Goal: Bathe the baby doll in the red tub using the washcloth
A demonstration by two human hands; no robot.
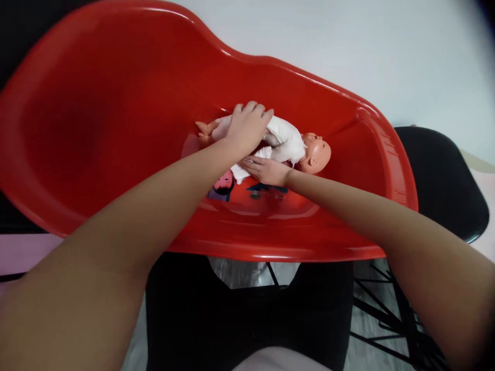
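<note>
A baby doll (317, 154) in a white garment (286, 136) lies in a red plastic baby bath (96, 103), head to the right and bare feet to the left. My left hand (251, 123) is laid across the doll's middle, with its fingers bent over the far side. On the near side, my right hand (266, 169) reaches left and has its fingers closed on a loose white flap of the garment. My hands hide the doll's belly and part of the cloth.
Coloured cartoon pictures (224, 185) show on the bath's floor beside the doll. A black chair (441, 180) stands under the bath's right end. My dark-clothed legs (247, 319) are below the near rim. Behind is a pale wall (348, 41).
</note>
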